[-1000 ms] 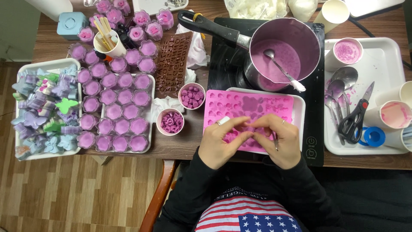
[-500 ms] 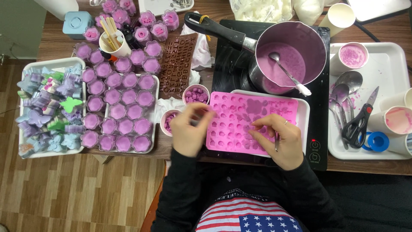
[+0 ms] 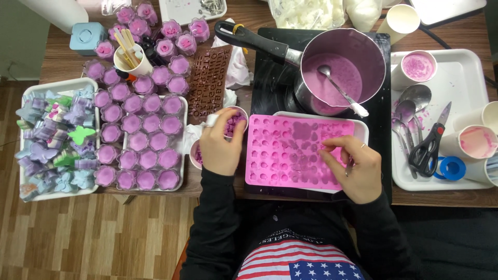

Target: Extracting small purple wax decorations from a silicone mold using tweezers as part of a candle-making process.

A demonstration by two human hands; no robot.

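Observation:
A pink silicone mould (image 3: 282,155) with many small cavities lies on a white tray (image 3: 363,132) in front of me. My right hand (image 3: 353,166) rests on the mould's right part, fingertips pinched at a cavity. My left hand (image 3: 220,145) reaches left of the mould, its fingers over a small white cup (image 3: 234,120) of purple pieces; whether it holds a piece is hidden. A second small cup (image 3: 196,154) sits partly under that hand.
A pot (image 3: 342,72) of purple liquid with a spoon stands behind the mould on a black cooktop. A brown mould (image 3: 210,83), trays of purple cups (image 3: 140,140) and coloured shapes (image 3: 52,140) lie left. Scissors (image 3: 428,145), spoons and paper cups fill the right tray.
Both hands were together at the mould's front edge. My left hand has since moved left to the small cup of purple pieces, and my right hand has shifted right on the mould.

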